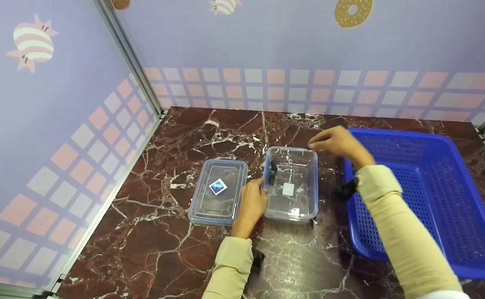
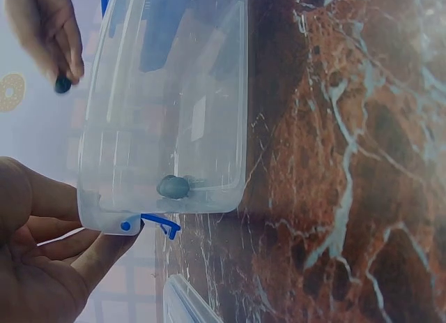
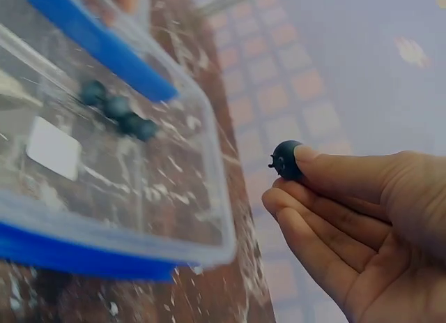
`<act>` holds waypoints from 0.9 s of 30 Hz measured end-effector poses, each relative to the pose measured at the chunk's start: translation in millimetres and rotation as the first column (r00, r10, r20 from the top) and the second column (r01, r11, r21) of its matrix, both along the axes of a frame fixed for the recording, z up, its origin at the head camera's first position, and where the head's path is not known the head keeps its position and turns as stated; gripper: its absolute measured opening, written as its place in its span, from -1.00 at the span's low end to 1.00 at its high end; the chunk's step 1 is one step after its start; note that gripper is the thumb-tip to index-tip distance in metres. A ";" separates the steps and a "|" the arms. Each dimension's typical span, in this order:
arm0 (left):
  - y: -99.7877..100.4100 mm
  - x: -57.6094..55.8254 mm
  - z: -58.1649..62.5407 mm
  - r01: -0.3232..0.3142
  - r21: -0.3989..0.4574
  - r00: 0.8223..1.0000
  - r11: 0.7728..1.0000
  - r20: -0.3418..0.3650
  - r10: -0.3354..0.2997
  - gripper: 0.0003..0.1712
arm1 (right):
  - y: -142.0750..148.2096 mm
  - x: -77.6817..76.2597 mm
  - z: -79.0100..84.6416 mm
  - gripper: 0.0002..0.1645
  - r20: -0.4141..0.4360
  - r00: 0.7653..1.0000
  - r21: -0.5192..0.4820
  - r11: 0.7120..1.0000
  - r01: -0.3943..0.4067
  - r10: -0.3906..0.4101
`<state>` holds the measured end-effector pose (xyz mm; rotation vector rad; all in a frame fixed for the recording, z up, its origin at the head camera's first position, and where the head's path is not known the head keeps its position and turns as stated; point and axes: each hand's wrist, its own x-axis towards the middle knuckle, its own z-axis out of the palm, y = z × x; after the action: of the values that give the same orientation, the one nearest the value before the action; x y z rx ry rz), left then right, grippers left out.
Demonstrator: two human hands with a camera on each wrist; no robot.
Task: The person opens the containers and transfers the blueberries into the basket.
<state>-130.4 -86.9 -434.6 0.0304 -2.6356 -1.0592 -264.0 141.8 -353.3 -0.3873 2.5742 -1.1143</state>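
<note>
No words or numbers can be read. The blue, white-edged label point(image 1: 218, 187) on the lid point(image 1: 214, 207) at left bears print too small to make out; the white sticker point(image 1: 288, 189) on the clear box point(image 1: 291, 216) to its right shows no legible writing.

2 hands point(image 1: 254, 200) point(image 1: 337, 143), 1 box point(image 1: 302, 178), 1 lid point(image 1: 221, 205), 1 basket point(image 1: 419, 182)

Booth-like space: candy-print panels point(image 1: 275, 41), marbled tabletop point(image 1: 142, 241)
</note>
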 end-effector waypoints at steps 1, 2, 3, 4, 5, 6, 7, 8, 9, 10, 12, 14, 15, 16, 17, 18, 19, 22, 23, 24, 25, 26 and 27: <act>-0.2 0.0 0.4 -0.001 -0.001 1.000 1.000 0.002 0.001 -0.61 | 7.2 -0.7 1.8 -0.57 0.026 1.000 -0.019 1.000 0.017 -0.017; -0.5 -0.4 0.4 -0.001 -0.004 1.000 1.000 0.004 0.001 -0.61 | 14.6 -1.5 3.1 -0.54 0.053 0.998 -0.047 0.998 0.034 -0.032; -0.8 -0.9 0.6 0.001 -0.004 1.000 1.000 0.007 -0.001 -0.61 | 22.2 -1.9 3.9 -0.50 0.081 0.996 -0.080 0.995 0.051 -0.045; -1.0 -1.1 0.7 0.000 -0.003 1.000 1.000 0.011 0.000 -0.61 | 30.1 -2.6 3.9 -0.48 0.109 0.993 -0.122 0.990 0.067 -0.054; -1.0 -1.0 0.8 0.002 -0.002 1.000 1.000 0.012 -0.002 -0.61 | 38.0 -3.4 3.1 -0.45 0.138 0.989 -0.163 0.983 0.082 -0.059; -0.9 -1.0 0.7 0.004 -0.002 1.000 1.000 0.013 -0.004 -0.61 | 45.8 -4.5 1.7 -0.44 0.164 0.984 -0.213 0.972 0.099 -0.065; -1.1 -1.3 0.4 0.004 -0.004 1.000 1.000 0.010 -0.004 -0.61 | 53.5 -5.3 -0.3 -0.42 0.184 0.980 -0.261 0.958 0.119 -0.071; -1.2 -1.5 0.2 0.004 -0.006 1.000 1.000 0.010 -0.004 -0.61 | 60.9 -6.0 -2.5 -0.41 0.209 0.975 -0.324 0.936 0.138 -0.072; -1.1 -1.4 0.1 0.003 -0.005 1.000 1.000 0.011 -0.003 -0.61 | 67.6 -6.5 -4.9 -0.42 0.232 0.970 -0.381 0.910 0.165 -0.078; -1.0 -1.1 -0.1 0.001 -0.006 1.000 1.000 0.012 -0.001 -0.61 | 74.0 -7.2 -7.7 -0.45 0.249 0.965 -0.427 0.885 0.183 -0.080; -1.1 -1.2 -0.3 -0.001 -0.013 1.000 1.000 0.013 0.001 -0.61 | 85.5 -7.7 -13.1 -0.54 0.278 0.957 -0.514 0.829 0.220 -0.081; -1.0 -1.1 -0.3 -0.003 -0.014 1.000 1.000 0.017 0.003 -0.61 | 96.2 -7.4 -18.3 -0.65 0.320 0.944 -0.580 0.771 0.262 -0.080; -1.0 -1.0 -0.2 -0.003 -0.014 1.000 1.000 0.020 0.003 -0.61 | 100.7 -7.0 -20.9 -0.71 0.335 0.938 -0.598 0.750 0.282 -0.086; -1.0 -1.1 -0.2 -0.003 -0.014 1.000 1.000 0.020 0.003 -0.61 | 105.4 -6.6 -23.1 -0.74 0.351 0.933 -0.612 0.733 0.297 -0.085; -1.0 -1.3 -0.3 -0.003 -0.013 1.000 1.000 0.020 0.003 -0.61 | 109.7 -6.1 -25.2 -0.77 0.366 0.927 -0.627 0.715 0.311 -0.082; -0.9 -1.3 -0.2 -0.003 -0.010 1.000 1.000 0.020 0.004 -0.61 | 113.9 -5.8 -27.4 -0.77 0.380 0.922 -0.636 0.701 0.322 -0.079; -0.9 -1.2 -0.2 -0.004 -0.009 1.000 1.000 0.018 0.004 -0.61 | 117.9 -5.5 -29.7 -0.77 0.390 0.918 -0.643 0.692 0.329 -0.075; -0.7 -1.0 -0.7 -0.003 -0.011 1.000 1.000 0.008 0.003 -0.61 | 129.6 -4.4 -37.2 -0.80 0.422 0.905 -0.654 0.676 0.340 -0.047; -0.7 -0.8 -0.9 -0.002 -0.012 1.000 1.000 0.004 0.002 -0.61 | 133.3 -4.2 -40.3 -0.81 0.440 0.897 -0.650 0.675 0.349 -0.041; -0.6 -0.7 -1.0 -0.001 -0.014 1.000 1.000 0.002 0.001 -0.61 | 136.8 -3.9 -43.5 -0.81 0.456 0.889 -0.638 0.683 0.357 -0.039; -0.5 -0.7 -1.2 -0.001 -0.016 1.000 1.000 0.000 0.001 -0.62 | 140.1 -3.7 -46.8 -0.83 0.472 0.880 -0.621 0.694 0.366 -0.042; -0.3 -0.8 -1.5 0.000 -0.017 1.000 1.000 0.000 0.000 -0.62 | 143.2 -3.1 -50.0 -0.81 0.479 0.876 -0.590 0.720 0.367 -0.054; -0.3 -0.8 -1.7 0.000 -0.018 1.000 1.000 0.002 0.000 -0.61 | 145.6 -2.5 -53.2 -0.76 0.482 0.873 -0.542 0.757 0.366 -0.078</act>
<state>-131.2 -87.2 -436.4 0.0277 -2.6465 -1.0358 -266.6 287.4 -406.5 0.0594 1.8361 -1.8988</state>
